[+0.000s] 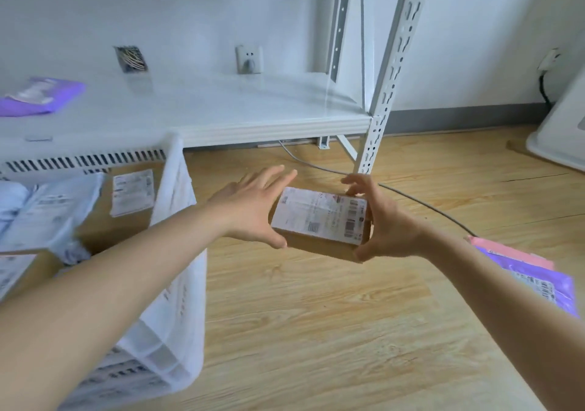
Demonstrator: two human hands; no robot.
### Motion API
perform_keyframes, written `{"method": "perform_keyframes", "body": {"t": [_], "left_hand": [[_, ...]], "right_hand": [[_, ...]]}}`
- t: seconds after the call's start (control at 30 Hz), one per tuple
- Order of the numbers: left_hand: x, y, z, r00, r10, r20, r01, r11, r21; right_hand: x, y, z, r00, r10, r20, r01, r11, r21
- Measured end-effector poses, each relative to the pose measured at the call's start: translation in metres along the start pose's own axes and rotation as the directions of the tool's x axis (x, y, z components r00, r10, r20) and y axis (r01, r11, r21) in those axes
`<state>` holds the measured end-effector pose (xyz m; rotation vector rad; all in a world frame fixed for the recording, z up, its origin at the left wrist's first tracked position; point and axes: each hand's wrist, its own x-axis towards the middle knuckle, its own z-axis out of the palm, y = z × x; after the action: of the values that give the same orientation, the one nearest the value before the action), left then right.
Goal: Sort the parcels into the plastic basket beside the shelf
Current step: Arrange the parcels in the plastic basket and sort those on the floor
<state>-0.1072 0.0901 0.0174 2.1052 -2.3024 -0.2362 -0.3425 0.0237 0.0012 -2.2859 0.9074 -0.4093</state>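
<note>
Parcel: small brown cardboard box with white label, between both hands
Left hand: fingers straight, pressing box's side; white slatted plastic basket to its left
Right hand: fingers curled round box

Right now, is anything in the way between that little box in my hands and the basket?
Only the basket's own near wall. The cardboard box, held between left hand and right hand, sits just right of the white basket, so it must clear that rim. Inside, parcels already fill much of the space.
</note>
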Motion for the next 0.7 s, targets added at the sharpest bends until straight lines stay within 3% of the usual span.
{"method": "perform_keyframes", "body": {"t": [0.1, 0.23, 0.33, 0.43, 0.5, 0.6, 0.7], "left_hand": [[-0.025, -0.027, -0.019, 1.000, 0.017, 0.011, -0.018, 0.998, 0.062], [-0.056, -0.072, -0.050, 0.988, 0.055, -0.141, -0.034, 0.989, 0.146], [-0.086, -0.115, -0.069, 0.968, -0.042, -0.246, 0.050, 0.998, 0.029], [-0.119, -0.157, -0.074, 0.942, -0.164, -0.292, 0.137, 0.984, -0.110], [-0.137, -0.180, -0.073, 0.939, -0.199, -0.280, 0.155, 0.973, -0.171], [-0.157, -0.210, -0.070, 0.953, -0.202, -0.227, 0.183, 0.978, -0.103], [-0.171, -0.239, -0.063, 0.977, -0.171, -0.127, 0.173, 0.985, 0.010]], "right_hand": [[0.014, -0.050, 0.002, 0.998, -0.065, 0.022, 0.065, 0.998, 0.003], [0.041, -0.108, 0.016, 0.990, -0.139, 0.005, 0.139, 0.988, -0.067], [0.065, -0.150, 0.043, 0.976, -0.170, -0.136, 0.187, 0.975, 0.120], [0.084, -0.190, 0.090, 0.962, 0.023, -0.271, 0.130, 0.835, 0.534], [0.095, -0.213, 0.122, 0.968, 0.184, -0.169, 0.014, 0.637, 0.771], [0.112, -0.245, 0.164, 0.971, 0.240, -0.014, -0.097, 0.442, 0.892], [0.135, -0.270, 0.195, 0.942, 0.331, -0.047, -0.116, 0.457, 0.882]]}}
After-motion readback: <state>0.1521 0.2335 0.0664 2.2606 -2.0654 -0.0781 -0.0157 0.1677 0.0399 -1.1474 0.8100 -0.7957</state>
